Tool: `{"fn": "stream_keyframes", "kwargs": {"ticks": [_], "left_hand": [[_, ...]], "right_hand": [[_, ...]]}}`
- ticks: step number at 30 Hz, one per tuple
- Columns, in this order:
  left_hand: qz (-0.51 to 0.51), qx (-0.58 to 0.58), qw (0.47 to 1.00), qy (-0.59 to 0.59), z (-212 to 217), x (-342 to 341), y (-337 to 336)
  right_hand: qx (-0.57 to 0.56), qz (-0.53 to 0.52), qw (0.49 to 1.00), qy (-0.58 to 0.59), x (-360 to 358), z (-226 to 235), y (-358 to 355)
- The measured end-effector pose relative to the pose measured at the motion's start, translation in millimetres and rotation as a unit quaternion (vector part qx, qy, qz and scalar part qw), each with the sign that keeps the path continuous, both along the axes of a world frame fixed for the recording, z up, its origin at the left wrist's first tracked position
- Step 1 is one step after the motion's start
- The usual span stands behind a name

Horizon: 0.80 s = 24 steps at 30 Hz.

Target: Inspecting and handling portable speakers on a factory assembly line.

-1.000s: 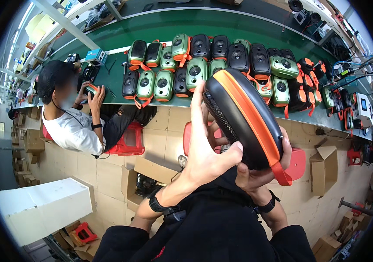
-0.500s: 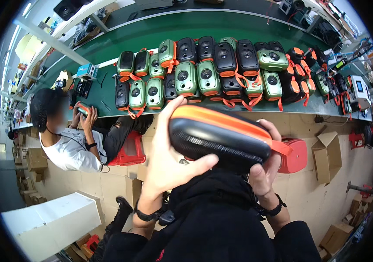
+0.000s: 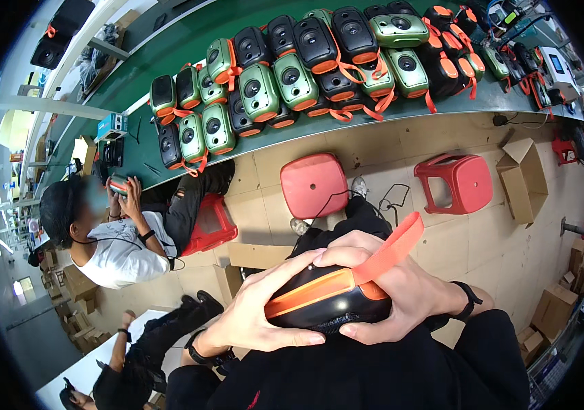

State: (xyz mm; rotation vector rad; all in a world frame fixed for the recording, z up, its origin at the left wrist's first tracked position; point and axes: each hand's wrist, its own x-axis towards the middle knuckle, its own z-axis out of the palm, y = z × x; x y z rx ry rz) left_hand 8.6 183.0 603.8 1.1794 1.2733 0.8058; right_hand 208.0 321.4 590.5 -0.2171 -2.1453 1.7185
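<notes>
A black portable speaker (image 3: 319,309) with an orange band is held low, close to my body, between both hands. My left hand (image 3: 254,311) wraps its left end, thumb along the near side and fingers over the top. Gripping the right end is my right hand (image 3: 405,294), its thumb also on the near side. An orange-red wrist strap (image 3: 394,249) sticks up from the speaker across the right hand's fingers. Beyond, rows of black and green speakers (image 3: 258,92) with orange straps stand and lie on the green workbench (image 3: 251,147).
Two red stools (image 3: 312,181) (image 3: 473,181) are on the tiled floor before the bench. An opened cardboard box (image 3: 524,181) stands to the right. At left a seated co-worker (image 3: 121,246) handles a small device; another person's dark-clothed legs (image 3: 169,335) show at lower left.
Both hands have brought the speaker down and nearer my body, turning it so the strap points up. The view has shifted, showing more floor and stools; another person has appeared at lower left.
</notes>
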Motion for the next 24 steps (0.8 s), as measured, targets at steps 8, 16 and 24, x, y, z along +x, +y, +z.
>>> {"fn": "stream_keyframes", "kwargs": {"ticks": [8,16,24], "left_hand": [[0.08,0.012,0.991,-0.106,-26.5,1.9,-13.2],[0.183,0.007,0.932,-0.313,-28.0,32.5,-14.9],[0.2,0.055,0.951,-0.231,-25.7,41.8,-10.5]], "right_hand": [[0.03,-0.017,0.999,-0.028,-7.6,0.7,-0.5],[-0.06,-0.086,0.993,0.05,1.1,-3.7,-3.3],[-0.025,-0.074,0.996,0.044,3.0,1.1,-4.7]]}}
